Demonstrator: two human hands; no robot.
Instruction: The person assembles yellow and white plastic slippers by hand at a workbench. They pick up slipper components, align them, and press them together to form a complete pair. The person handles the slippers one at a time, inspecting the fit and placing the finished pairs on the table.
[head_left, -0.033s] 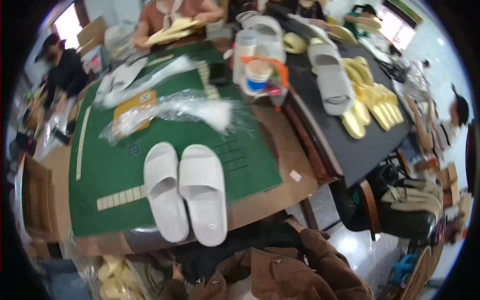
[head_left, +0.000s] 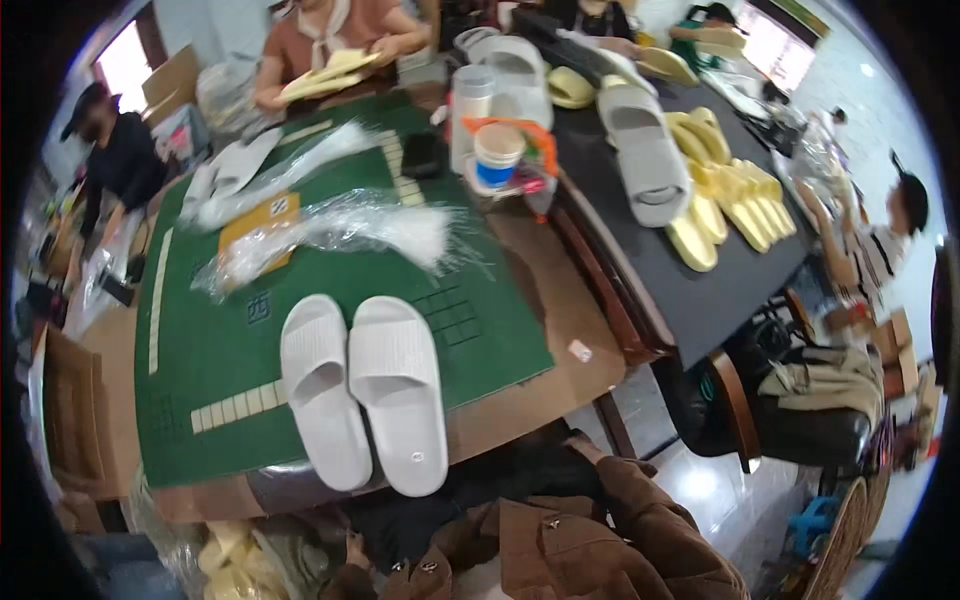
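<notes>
A pair of light grey slide slippers, the left one [head_left: 325,395] and the right one [head_left: 397,395], lies side by side at the near edge of the green mat [head_left: 370,260]. Their heels reach over the table edge toward me. Below that edge my right hand [head_left: 584,447] rests by my dark-trousered leg, its fingers mostly hidden. Only a small part of my left hand [head_left: 357,551] shows, low beside my lap and left of my brown jacket. Neither hand touches the slippers.
Bundles of clear plastic bags [head_left: 350,235] and another grey pair [head_left: 235,165] lie farther back on the mat. A dark side table [head_left: 690,310] at the right bears grey and yellow slippers [head_left: 745,205]. Across the table a person holds yellow slippers [head_left: 330,75]. A black chair [head_left: 820,435] stands right.
My view has shifted slightly, so the side table and the person opposite appear a little farther left. My hands and the slippers on the mat show no clear movement of their own.
</notes>
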